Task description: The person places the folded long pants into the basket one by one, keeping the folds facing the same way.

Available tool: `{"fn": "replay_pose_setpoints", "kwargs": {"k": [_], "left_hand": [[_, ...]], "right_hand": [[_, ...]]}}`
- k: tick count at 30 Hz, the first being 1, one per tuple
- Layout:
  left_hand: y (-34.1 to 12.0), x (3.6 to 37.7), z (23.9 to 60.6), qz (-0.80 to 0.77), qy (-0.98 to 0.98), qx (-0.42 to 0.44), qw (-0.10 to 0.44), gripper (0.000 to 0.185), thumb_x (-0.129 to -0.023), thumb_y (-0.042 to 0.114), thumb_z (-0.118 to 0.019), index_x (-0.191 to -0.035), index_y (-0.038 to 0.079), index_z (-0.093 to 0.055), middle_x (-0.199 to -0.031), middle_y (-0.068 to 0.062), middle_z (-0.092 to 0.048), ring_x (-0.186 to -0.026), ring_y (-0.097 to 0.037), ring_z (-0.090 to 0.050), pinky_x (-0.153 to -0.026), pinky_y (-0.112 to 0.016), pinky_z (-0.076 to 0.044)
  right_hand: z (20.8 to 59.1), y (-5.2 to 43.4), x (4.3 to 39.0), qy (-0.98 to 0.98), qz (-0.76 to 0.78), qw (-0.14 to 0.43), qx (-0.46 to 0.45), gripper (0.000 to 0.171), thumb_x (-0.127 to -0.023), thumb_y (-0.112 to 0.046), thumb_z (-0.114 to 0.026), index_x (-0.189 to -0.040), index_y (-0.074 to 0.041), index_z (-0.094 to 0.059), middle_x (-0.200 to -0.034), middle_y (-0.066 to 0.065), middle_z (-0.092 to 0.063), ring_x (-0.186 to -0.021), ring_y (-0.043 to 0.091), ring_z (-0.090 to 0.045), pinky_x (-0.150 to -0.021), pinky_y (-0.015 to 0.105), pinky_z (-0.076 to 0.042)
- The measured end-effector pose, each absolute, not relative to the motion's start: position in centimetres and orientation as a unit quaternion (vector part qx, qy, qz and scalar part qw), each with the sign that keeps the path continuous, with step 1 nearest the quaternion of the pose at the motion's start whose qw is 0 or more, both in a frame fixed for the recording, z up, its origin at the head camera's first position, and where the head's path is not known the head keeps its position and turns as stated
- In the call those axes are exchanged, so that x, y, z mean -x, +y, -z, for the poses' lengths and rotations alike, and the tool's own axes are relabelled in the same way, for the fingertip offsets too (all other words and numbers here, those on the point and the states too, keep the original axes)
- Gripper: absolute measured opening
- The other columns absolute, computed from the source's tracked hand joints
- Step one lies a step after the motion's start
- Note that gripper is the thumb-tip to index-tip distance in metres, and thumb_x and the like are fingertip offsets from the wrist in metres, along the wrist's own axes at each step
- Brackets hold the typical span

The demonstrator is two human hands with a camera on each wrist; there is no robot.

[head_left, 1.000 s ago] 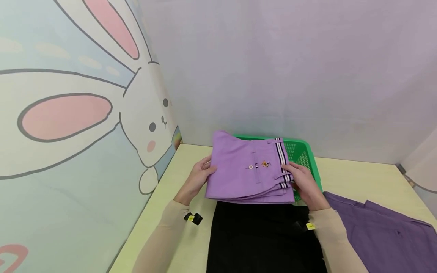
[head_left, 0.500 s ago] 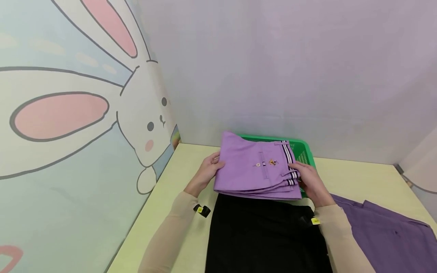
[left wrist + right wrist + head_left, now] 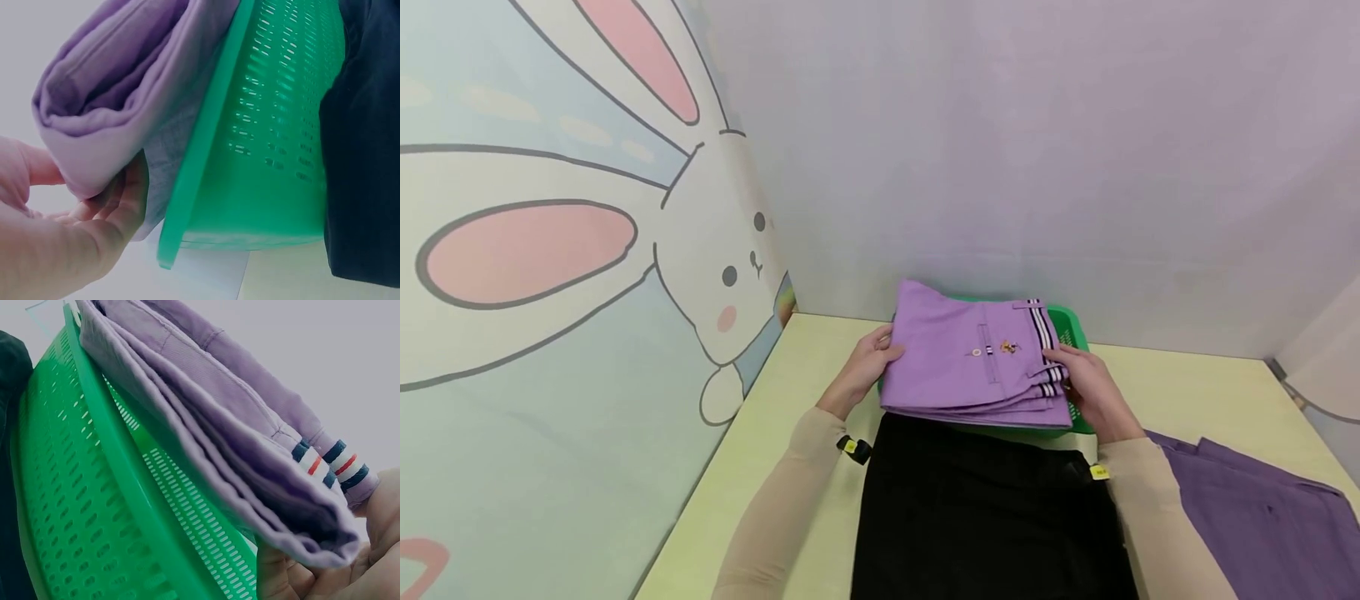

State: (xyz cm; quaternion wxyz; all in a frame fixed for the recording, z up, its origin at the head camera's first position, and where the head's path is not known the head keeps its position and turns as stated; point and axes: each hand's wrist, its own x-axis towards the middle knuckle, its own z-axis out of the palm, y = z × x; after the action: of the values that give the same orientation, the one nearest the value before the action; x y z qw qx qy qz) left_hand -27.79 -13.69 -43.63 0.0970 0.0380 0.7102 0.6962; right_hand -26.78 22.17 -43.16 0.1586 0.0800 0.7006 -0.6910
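Observation:
Folded lavender trousers [image 3: 951, 358] lie level over the top of a green basket [image 3: 1067, 327], covering most of it. A striped waistband edge, a buttoned pocket and a small embroidered emblem face up. My left hand [image 3: 863, 367] grips the folded left edge, thumb above and fingers beneath. At the waistband end, my right hand [image 3: 1093, 387] pinches the layers. In the left wrist view the rolled fold of the trousers [image 3: 112, 125] is just outside the basket rim [image 3: 200, 144]. The right wrist view has the layered trousers [image 3: 206, 425] above the perforated basket wall [image 3: 75, 487].
Black folded cloth [image 3: 985, 517] lies in front of the basket. A dark purple garment [image 3: 1262, 517] is spread to the right on the pale yellow table [image 3: 1180, 383]. Behind stands a plain wall sheet [image 3: 1000, 150], and a rabbit-printed one [image 3: 550, 350] is at left.
Both hands have carried the lavender trousers to the right and slightly away from me, so they now cover more of the basket. Their hold on the trousers is unchanged.

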Motion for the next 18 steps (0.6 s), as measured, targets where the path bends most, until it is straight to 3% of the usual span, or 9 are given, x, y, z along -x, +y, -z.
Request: {"fn": "replay_pose_setpoints", "kwargs": {"k": [7,14,18], "left_hand": [[-13.49,28.30,43.34,-0.688,0.718,-0.036,0.098,0.062,-0.108,0.007,-0.055,-0.166,0.005,-0.034,-0.164,-0.024,-0.046,-0.147,-0.041,-0.051,-0.124,-0.056,-0.039],[-13.06,28.60,43.32,-0.683,0.723,-0.035,0.097,0.061,-0.108,0.008,-0.055,-0.166,0.007,-0.035,-0.162,-0.024,-0.049,-0.142,-0.041,-0.056,-0.121,-0.056,-0.044],[-12.79,28.64,43.64,-0.678,0.727,-0.027,0.104,0.061,-0.108,0.009,-0.056,-0.166,0.007,-0.035,-0.163,-0.023,-0.048,-0.143,-0.041,-0.056,-0.121,-0.057,-0.044]], "right_hand": [[42.97,22.27,27.13,0.692,0.701,0.153,-0.083,0.082,-0.110,-0.037,-0.058,-0.172,-0.012,-0.011,-0.099,-0.021,-0.064,-0.081,-0.002,-0.065,-0.077,0.019,-0.058],[43.06,22.39,27.41,0.686,0.707,0.149,-0.086,0.081,-0.109,-0.036,-0.059,-0.172,-0.010,-0.013,-0.111,-0.018,-0.057,-0.088,-0.004,-0.065,-0.080,0.017,-0.057],[43.47,22.49,27.45,0.682,0.710,0.150,-0.094,0.081,-0.109,-0.034,-0.059,-0.172,-0.010,-0.013,-0.103,-0.021,-0.061,-0.085,-0.003,-0.065,-0.079,0.018,-0.057]]}}
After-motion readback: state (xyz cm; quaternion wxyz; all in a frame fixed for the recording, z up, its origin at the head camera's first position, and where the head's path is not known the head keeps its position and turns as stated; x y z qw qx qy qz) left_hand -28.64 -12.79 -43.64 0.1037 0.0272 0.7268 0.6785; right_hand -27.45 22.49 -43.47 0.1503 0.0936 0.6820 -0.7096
